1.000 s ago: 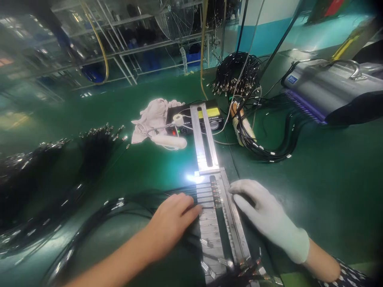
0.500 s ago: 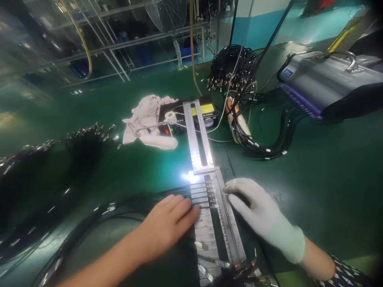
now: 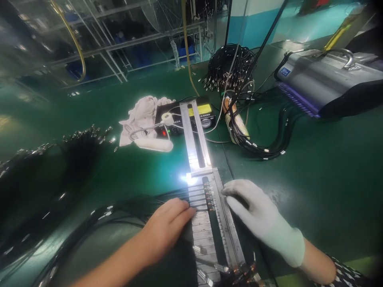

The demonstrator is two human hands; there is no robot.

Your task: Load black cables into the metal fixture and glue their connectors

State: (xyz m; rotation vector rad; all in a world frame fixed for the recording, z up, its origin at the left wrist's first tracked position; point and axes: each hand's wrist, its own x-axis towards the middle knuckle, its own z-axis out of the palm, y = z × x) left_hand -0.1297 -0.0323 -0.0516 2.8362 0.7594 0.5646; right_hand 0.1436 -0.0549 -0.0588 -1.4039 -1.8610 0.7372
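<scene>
My bare left hand (image 3: pixel 167 225) lies at the left edge of a slotted metal jig (image 3: pixel 205 237), its fingers together and bent over thin black cables (image 3: pixel 170 194); the grip itself is partly hidden. Several cables run side by side across the jig's upper slots. Their small metal ends with coppery bits (image 3: pixel 210 195) sit by the long central gap. In a white glove, my right hand (image 3: pixel 259 215) rests by the jig's right rail (image 3: pixel 227 227). Its thumb and forefinger are apart, with the fingertips at the rail and nothing visible between them.
A bright lamp glow (image 3: pixel 191 178) lights the jig's upper left. Beyond stand a black control box (image 3: pixel 206 121), a crumpled pale cloth (image 3: pixel 143 113) and a coil of cables (image 3: pixel 230 65). A grey UV machine (image 3: pixel 326 83) is at right. Loose connectors (image 3: pixel 205 275) lie on the jig's near end.
The whole view has shifted slightly. My left hand's fingers look a little closer together at the jig's edge. My right hand stays beside the rail.
</scene>
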